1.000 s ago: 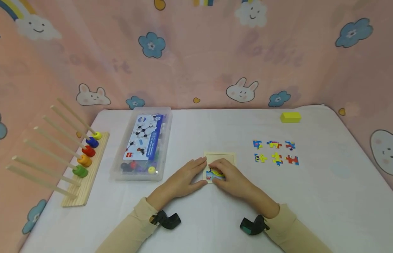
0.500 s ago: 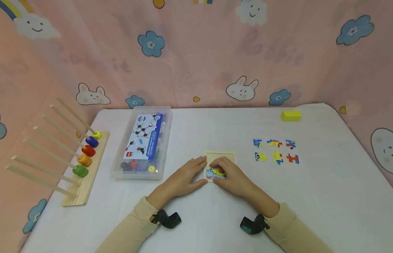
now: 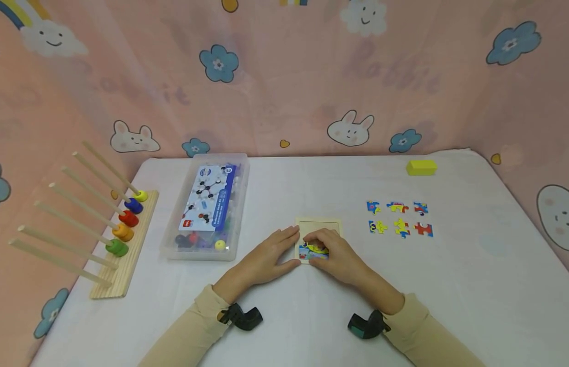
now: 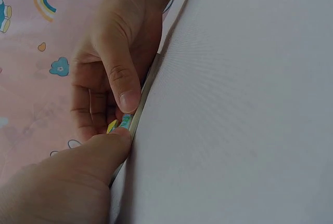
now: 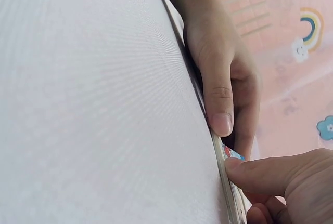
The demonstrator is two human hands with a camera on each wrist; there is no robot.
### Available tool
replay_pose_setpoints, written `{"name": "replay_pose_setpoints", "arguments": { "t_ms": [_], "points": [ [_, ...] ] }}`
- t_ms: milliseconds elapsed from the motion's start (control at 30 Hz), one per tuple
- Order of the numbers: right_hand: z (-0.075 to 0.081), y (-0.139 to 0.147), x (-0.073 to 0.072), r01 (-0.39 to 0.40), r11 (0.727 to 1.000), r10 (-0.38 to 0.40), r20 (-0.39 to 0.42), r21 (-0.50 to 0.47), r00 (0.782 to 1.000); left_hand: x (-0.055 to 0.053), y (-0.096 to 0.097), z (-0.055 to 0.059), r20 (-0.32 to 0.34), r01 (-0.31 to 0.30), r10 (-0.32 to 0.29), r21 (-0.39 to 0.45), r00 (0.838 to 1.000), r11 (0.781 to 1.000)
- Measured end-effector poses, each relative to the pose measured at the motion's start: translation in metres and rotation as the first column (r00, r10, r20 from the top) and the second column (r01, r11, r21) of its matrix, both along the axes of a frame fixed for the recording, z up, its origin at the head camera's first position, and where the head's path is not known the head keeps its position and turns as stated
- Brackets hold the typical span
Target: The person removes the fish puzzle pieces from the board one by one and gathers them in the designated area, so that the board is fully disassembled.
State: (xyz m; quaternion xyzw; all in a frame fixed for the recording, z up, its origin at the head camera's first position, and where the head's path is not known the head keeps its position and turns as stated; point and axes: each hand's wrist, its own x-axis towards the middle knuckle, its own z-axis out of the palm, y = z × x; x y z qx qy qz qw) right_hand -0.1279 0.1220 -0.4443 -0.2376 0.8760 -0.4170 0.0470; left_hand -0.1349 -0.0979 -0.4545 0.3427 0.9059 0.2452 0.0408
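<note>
In the head view a small square wooden puzzle tray (image 3: 318, 224) lies on the white table. Colourful puzzle pieces (image 3: 307, 252) show in its near left part. My left hand (image 3: 269, 259) rests along the tray's left edge, fingers extended, thumb at the near left corner. Over the tray's near right part, my right hand (image 3: 337, 256) pinches a yellow-and-blue puzzle piece (image 3: 319, 245) with curled fingers and thumb, hiding some of it. The left wrist view catches coloured piece edges (image 4: 125, 121) between both thumbs. A piece corner (image 5: 232, 152) shows beside the left thumb in the right wrist view.
Several loose puzzle pieces (image 3: 402, 229) lie in two rows right of the tray. Behind them sits a yellow block (image 3: 421, 167). To the left stand a clear plastic box (image 3: 167, 250) and a wooden peg rack (image 3: 136, 255) with coloured rings.
My right fingers shift slightly to the right over the tray, and a little more of the pieces beneath shows. The left hand keeps its place.
</note>
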Motion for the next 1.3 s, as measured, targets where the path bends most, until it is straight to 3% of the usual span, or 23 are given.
{"name": "replay_pose_setpoints", "arguments": {
  "t_ms": [400, 700, 1300],
  "points": [
    [0.004, 0.001, 0.0, -0.007, 0.999, 0.007, -0.016, 0.036, 1.0, -0.001, 0.0, -0.002, 0.002, -0.005, 0.005, -0.003, 1.0, 1.0],
    [0.013, 0.015, -0.005, -0.03, 1.0, 0.03, 0.026, 0.001, 0.999, -0.001, 0.001, -0.003, 0.004, -0.006, 0.006, -0.028, 1.0, 1.0],
    [0.011, 0.102, -0.004, 0.085, 0.99, -0.09, 0.038, 0.108, 0.995, 0.0, 0.002, 0.0, 0.016, -0.014, 0.015, -0.051, 1.0, 0.999]
  ]
}}
